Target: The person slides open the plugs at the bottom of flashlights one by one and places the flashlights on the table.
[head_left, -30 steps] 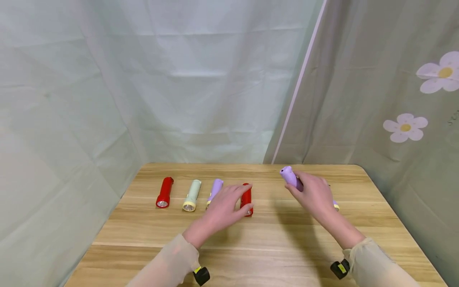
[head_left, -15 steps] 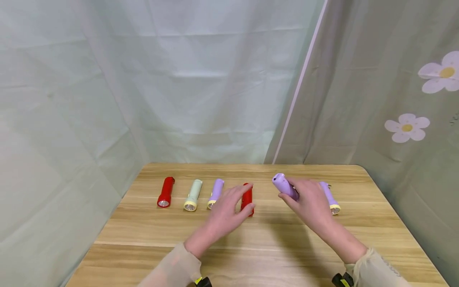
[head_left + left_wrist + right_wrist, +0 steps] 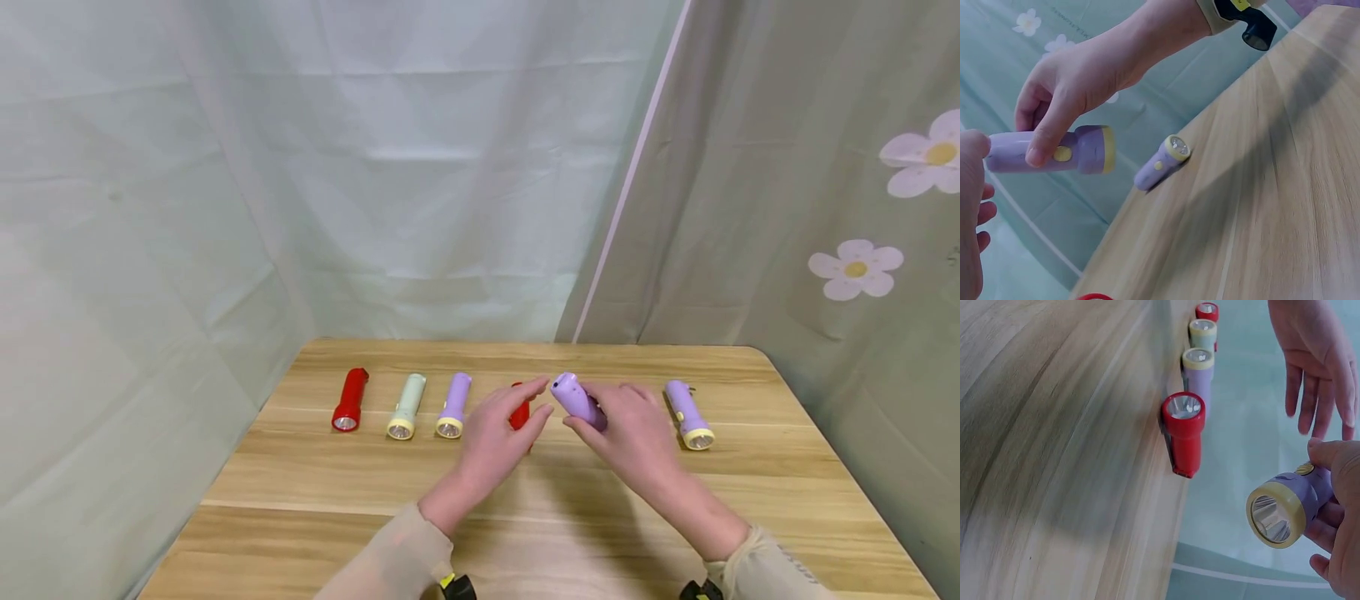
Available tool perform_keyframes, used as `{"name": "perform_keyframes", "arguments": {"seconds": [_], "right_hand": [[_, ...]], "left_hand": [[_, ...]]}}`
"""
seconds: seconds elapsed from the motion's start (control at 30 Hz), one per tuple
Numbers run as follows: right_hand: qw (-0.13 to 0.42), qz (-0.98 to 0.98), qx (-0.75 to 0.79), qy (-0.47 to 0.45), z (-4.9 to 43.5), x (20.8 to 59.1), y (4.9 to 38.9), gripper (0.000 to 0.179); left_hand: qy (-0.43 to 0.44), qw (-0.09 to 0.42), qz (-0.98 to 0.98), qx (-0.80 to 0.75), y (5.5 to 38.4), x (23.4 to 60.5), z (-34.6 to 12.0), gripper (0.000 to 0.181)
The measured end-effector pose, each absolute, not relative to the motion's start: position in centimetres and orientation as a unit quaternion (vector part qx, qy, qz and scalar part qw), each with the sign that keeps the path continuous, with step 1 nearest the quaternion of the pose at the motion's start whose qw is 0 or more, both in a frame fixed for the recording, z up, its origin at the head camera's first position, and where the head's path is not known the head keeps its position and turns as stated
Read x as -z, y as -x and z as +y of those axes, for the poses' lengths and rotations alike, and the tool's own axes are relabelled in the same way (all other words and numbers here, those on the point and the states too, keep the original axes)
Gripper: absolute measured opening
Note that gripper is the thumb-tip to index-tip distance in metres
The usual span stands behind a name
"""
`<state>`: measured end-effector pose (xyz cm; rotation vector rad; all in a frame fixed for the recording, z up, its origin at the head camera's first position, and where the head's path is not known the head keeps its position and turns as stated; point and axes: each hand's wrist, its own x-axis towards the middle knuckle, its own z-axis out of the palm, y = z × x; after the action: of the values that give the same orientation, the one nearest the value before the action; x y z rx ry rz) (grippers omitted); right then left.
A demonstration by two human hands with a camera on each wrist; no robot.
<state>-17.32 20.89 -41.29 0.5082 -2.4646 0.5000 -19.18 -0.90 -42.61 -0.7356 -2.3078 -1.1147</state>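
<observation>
My right hand (image 3: 633,429) grips a purple flashlight (image 3: 576,398) above the table, its tail pointing toward my left hand. In the left wrist view the thumb lies along the barrel, by the yellow switch (image 3: 1062,154). The yellow-rimmed lens (image 3: 1272,520) faces the right wrist camera and looks unlit. My left hand (image 3: 495,433) is held up beside the flashlight's tail, thumb and fingers apart; whether it touches the tail I cannot tell. Behind the left hand a red flashlight (image 3: 519,415) is partly hidden on the table.
On the wooden table (image 3: 360,508) lie another red flashlight (image 3: 350,400), a pale green one (image 3: 407,406) and a purple one (image 3: 454,404) to the left. A further purple flashlight (image 3: 688,414) lies at the right. Curtains (image 3: 450,183) hang behind the table.
My right hand has brought the purple flashlight left and down, close to my left hand. The left hand has shifted slightly right. The purple flashlight at the right is now uncovered.
</observation>
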Motion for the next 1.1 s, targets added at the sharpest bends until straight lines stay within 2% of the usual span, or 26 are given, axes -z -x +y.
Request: {"name": "perform_keyframes", "arguments": {"seconds": [0.1, 0.3, 0.4, 0.6, 0.93, 1.1], "right_hand": [[0.279, -0.923, -0.185, -0.19, 20.5, 41.4, 17.3, 0.049], [0.278, -0.923, -0.183, -0.192, 19.8, 41.4, 17.3, 0.051], [0.279, -0.924, -0.178, -0.192, 19.6, 41.5, 17.3, 0.051], [0.283, -0.924, -0.17, -0.194, 19.2, 41.7, 17.4, 0.051], [0.31, -0.915, -0.162, -0.202, 18.9, 41.7, 17.7, 0.053], [0.333, -0.906, -0.149, -0.213, 18.8, 41.8, 17.8, 0.053]], "left_hand": [[0.246, 0.225, -0.834, 0.44, 19.2, 42.9, -0.5, 0.041], [0.185, 0.157, -0.817, 0.523, 19.3, 43.0, 0.1, 0.049], [0.162, 0.141, -0.809, 0.548, 19.5, 43.2, 0.4, 0.052], [0.135, 0.147, -0.791, 0.579, 19.6, 43.5, 0.9, 0.051], [0.126, 0.177, -0.748, 0.627, 19.7, 44.2, 1.5, 0.034], [0.124, 0.175, -0.724, 0.656, 19.7, 44.5, 1.5, 0.032]]}}
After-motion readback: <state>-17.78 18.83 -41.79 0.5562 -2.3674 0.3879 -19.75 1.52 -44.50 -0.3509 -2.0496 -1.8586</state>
